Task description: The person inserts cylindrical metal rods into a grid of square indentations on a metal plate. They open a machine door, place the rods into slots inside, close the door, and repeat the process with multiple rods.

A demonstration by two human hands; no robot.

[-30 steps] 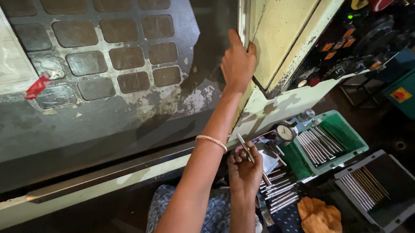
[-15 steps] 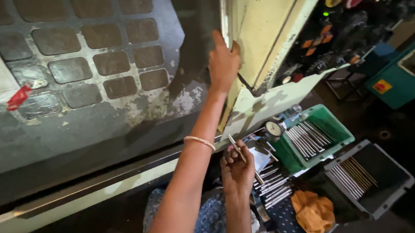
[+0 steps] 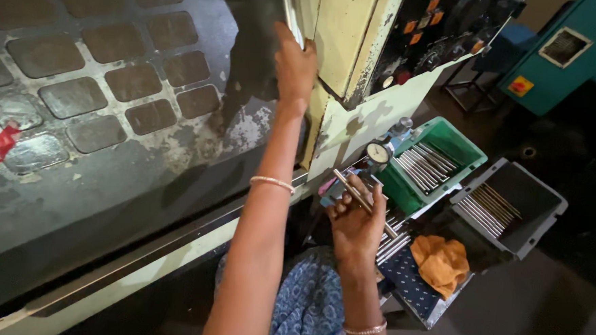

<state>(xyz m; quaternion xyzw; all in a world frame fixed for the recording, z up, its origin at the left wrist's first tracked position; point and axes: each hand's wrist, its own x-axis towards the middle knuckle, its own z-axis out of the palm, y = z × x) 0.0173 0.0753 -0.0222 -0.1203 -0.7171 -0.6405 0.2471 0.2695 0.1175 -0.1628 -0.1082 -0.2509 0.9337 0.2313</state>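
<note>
Steel is gripped in the right hand: a thin metal rod, pinched between thumb and fingers, its lower end hidden behind the palm. The left hand is closed around the edge of the machine door, fingertips concealed behind it. Beyond the right hand, a dial gauge is partly blocked, and similar rods fill a green tray and a grey tray.

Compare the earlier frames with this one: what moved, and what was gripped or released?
The left hand has slid the machine door leftward, keeping its grip on the edge. Nothing was released. The right hand still holds a metal rod; the green tray and grey tray stayed put.
</note>
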